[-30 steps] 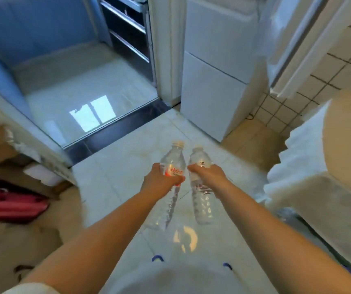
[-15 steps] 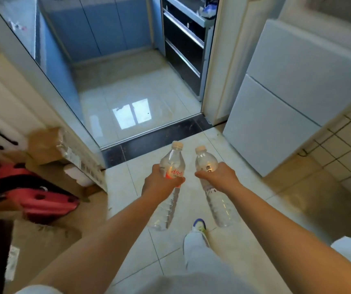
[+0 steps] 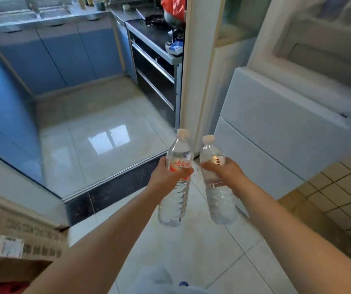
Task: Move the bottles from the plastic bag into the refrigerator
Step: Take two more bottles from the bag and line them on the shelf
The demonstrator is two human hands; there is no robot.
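My left hand [image 3: 166, 177] grips a clear water bottle with a red label [image 3: 175, 200] around its upper body. Beside it, my right hand [image 3: 225, 175] grips a second clear water bottle with a white label [image 3: 219, 200]. Both bottles stand nearly upright, close together, with pale caps on top. They hang over the floor in front of me. The white refrigerator [image 3: 276, 128] stands ahead on the right, its two lower doors closed. The plastic bag is not in view.
A dark threshold [image 3: 115, 189] leads into a kitchen with blue cabinets [image 3: 60, 54] and a dark oven unit [image 3: 153, 66]. A white door frame [image 3: 193, 66] stands between kitchen and refrigerator. A taped cardboard box [image 3: 19, 245] lies at the lower left.
The view has lifted and swung left, so the refrigerator now sits closer on the right and the kitchen counter shows. Both hands keep holding their bottles in front of me.
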